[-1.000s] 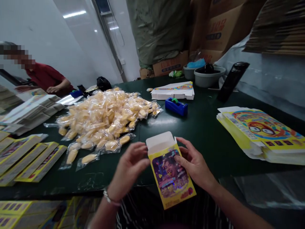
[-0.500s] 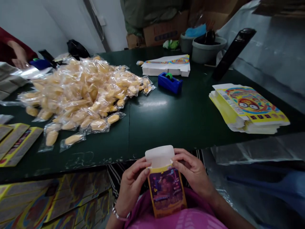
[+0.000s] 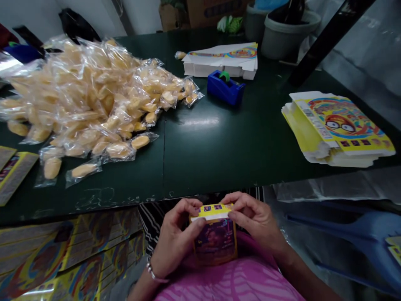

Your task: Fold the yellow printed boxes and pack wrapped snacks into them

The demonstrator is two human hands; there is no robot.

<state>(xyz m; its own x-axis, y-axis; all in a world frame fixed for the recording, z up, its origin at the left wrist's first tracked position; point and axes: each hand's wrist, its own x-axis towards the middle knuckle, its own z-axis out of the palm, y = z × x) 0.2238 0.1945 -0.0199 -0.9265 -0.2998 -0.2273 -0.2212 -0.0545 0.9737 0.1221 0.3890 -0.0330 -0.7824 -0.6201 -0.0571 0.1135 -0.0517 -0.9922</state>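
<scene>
Between my hands, low in front of my pink shirt, is a small printed cardboard box [image 3: 215, 242] with a dark purple picture and a yellow border. Its top flap [image 3: 210, 210], yellow with small pictures and a white edge, is folded over toward me. My left hand [image 3: 181, 228] pinches the left end of the flap, thumb in front and fingers behind. The right end is gripped by my right hand [image 3: 252, 217] in the same way. The box's inside is hidden.
Beyond the table edge lies a heap of wrapped yellow pieces [image 3: 103, 100]. A blue tape dispenser [image 3: 225, 88] stands before a stack of white flat cartons [image 3: 219, 62]. Flat yellow cartons [image 3: 341, 129] are stacked right. Finished-looking boxes [image 3: 78, 255] fill the lower left. A blue stool [image 3: 360, 234] is at right.
The white-sided flap that stood up has been folded down over the box's top, so its yellow printed side shows. My head view has tilted downward.
</scene>
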